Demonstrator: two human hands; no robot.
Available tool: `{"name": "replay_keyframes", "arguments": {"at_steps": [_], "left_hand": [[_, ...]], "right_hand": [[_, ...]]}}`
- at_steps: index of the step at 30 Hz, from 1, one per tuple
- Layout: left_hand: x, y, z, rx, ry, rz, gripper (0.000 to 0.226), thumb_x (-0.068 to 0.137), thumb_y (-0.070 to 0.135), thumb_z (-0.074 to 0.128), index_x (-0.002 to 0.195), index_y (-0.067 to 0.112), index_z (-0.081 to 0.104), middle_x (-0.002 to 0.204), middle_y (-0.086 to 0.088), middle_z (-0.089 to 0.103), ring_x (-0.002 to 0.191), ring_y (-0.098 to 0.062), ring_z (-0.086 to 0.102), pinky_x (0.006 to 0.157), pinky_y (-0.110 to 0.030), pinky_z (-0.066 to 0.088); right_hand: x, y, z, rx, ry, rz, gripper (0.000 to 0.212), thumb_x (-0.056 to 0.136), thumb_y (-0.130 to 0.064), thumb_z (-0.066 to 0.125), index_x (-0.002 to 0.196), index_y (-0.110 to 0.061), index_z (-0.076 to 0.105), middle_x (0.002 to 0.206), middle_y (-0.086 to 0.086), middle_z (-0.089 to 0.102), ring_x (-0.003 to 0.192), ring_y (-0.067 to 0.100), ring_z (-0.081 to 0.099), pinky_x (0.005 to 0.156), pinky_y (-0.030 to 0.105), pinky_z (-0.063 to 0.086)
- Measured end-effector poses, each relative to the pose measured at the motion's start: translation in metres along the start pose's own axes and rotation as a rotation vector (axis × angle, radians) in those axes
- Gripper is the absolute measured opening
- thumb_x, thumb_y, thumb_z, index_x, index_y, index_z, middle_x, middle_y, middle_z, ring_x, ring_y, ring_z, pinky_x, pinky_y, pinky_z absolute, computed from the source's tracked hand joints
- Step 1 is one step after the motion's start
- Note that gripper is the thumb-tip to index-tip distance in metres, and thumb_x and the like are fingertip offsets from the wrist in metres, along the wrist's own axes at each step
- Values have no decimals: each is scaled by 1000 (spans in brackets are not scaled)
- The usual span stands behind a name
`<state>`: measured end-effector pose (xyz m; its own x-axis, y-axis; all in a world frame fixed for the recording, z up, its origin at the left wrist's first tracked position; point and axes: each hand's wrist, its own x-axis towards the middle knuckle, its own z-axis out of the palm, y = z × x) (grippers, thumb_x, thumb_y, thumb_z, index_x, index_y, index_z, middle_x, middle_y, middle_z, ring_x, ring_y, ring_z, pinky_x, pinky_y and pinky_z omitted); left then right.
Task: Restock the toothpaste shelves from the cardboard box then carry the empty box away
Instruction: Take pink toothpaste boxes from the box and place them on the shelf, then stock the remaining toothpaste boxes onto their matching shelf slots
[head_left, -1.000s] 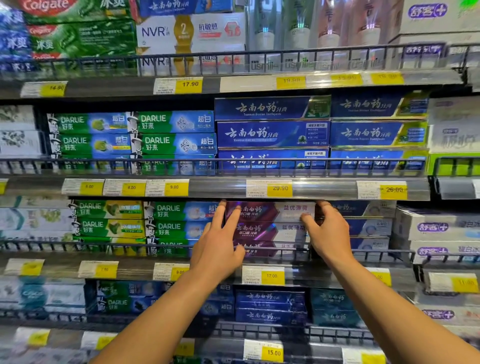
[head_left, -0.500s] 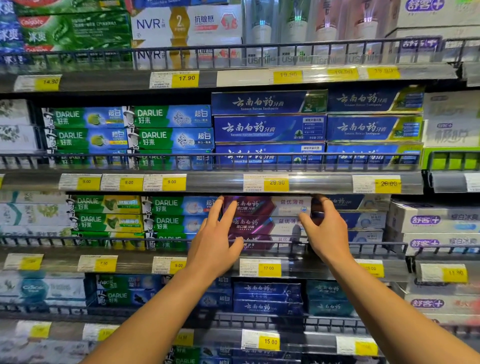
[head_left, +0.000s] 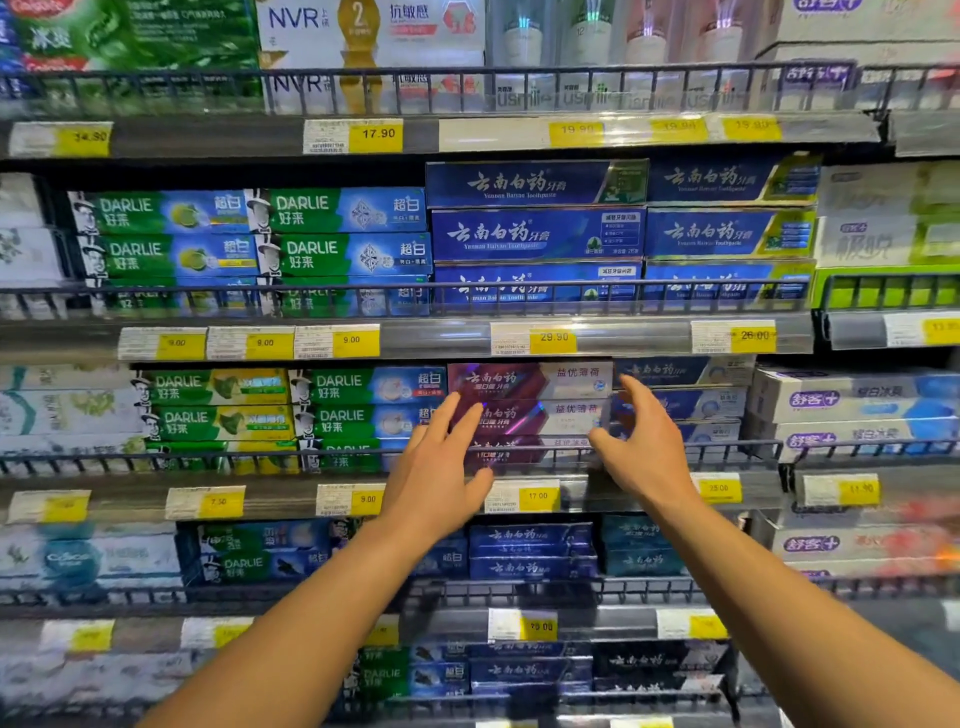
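Purple toothpaste boxes (head_left: 524, 410) released; both hands (head_left: 436, 467) withdrawing, open.

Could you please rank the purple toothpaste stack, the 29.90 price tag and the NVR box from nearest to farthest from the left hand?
1. Purple toothpaste stack: just right of the left hand.
2. 29.90 price tag: on the shelf edge above.
3. NVR box: top shelf, far above.
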<state>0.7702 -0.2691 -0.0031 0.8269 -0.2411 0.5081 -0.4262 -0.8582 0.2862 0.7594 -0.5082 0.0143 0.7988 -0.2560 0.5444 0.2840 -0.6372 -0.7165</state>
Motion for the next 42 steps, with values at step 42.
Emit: {"name": "replay_keyframes", "arguments": {"at_steps": [42], "left_hand": [[-381,283,446,-284,-826,-589,50,88,26,67,135,13,55,131,-7,61,115,-25,59,96,-30,42]], "right_hand": [[-443,487,-172,-275,-808,752,51,84,-25,67,133,-14,53,128,7,58,118,24,55,101,34,43]]}}
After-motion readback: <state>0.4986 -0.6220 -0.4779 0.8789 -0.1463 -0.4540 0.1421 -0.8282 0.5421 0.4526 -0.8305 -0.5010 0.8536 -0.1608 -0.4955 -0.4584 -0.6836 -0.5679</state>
